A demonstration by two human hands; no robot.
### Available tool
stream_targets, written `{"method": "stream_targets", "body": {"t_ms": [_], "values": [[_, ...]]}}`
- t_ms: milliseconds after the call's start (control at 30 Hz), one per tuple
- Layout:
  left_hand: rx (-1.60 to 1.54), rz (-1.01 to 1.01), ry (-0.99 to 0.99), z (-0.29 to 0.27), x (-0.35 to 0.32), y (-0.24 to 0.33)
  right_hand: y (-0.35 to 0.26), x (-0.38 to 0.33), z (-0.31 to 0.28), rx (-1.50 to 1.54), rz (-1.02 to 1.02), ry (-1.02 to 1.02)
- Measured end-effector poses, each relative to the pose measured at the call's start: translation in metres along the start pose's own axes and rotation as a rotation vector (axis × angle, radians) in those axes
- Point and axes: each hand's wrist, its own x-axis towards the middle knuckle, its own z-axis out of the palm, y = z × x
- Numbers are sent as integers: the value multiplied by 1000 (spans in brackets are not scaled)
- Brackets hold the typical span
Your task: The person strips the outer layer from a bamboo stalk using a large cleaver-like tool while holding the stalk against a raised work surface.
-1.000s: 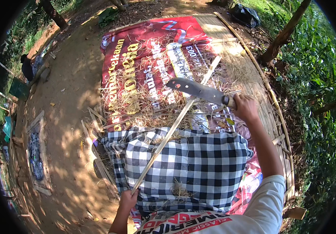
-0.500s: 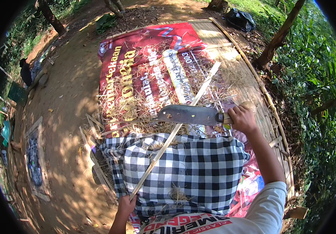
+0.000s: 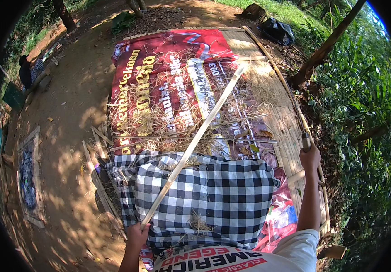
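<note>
A long, pale bamboo strip [image 3: 192, 153] slants from my lap toward the far right, across the banner. My left hand [image 3: 136, 234] is closed round its near end. Off to the right, by the platform's edge, my right hand [image 3: 310, 157] grips the machete by its handle [image 3: 306, 140]. The machete's blade is seen nearly edge-on, so its shape hardly shows; it is apart from the strip. A black-and-white checked cloth [image 3: 231, 190] covers my lap, with a small tuft of shavings [image 3: 199, 222] on it.
Curly shavings litter a red printed banner [image 3: 159, 43] on a bamboo platform [image 3: 279, 131]. Split sticks [image 3: 100, 181] lie at its left. A tree trunk [image 3: 327, 47] and a black plastic bag [image 3: 277, 31] stand beyond its right edge. A person [image 3: 26, 72] sits far left.
My right hand has carried the machete away from the strip to the right, and its blade has turned from broadside to nearly edge-on. My left hand keeps its hold on the strip.
</note>
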Motion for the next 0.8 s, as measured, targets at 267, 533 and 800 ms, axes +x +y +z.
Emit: {"method": "stream_targets", "body": {"t_ms": [267, 533, 800], "values": [[-132, -76, -209, -30, -1, 3, -57, -64, 10, 280, -321, 4], [-220, -193, -278, -23, -27, -30, -161, -121, 26, 302, -1003, -152], [-185, -187, -191, -13, -44, -36, -182, -130, 54, 212, -1100, -314]]}}
